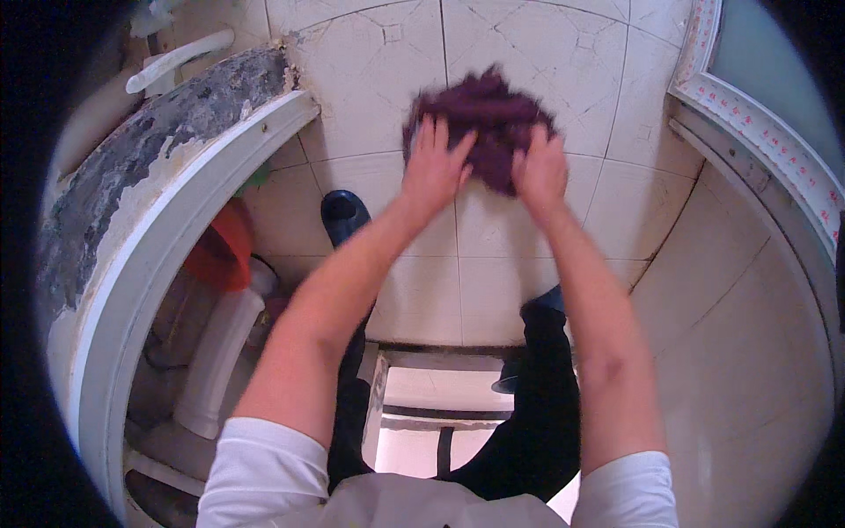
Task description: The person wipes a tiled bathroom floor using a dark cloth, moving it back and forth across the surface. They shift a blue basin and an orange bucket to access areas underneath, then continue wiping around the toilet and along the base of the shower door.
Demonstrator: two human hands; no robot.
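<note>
A crumpled dark maroon cloth [488,112], blurred at its edges, is in front of me over the tiled floor [502,290]. My left hand [432,165] is on its left side, with fingers over the fabric and the thumb turned inward. On the right side, my right hand [542,168] grips a bunched part of the same cloth. Whether the cloth's underside touches the tiles cannot be made out.
A frame with a frosted pane [766,72] borders the right. At left, a pale frame [191,191] edges a damaged wall [165,125]. An orange plastic container [228,244] and a white pipe [221,356] lie beyond it. A dark slipper [344,214] shows on my left foot.
</note>
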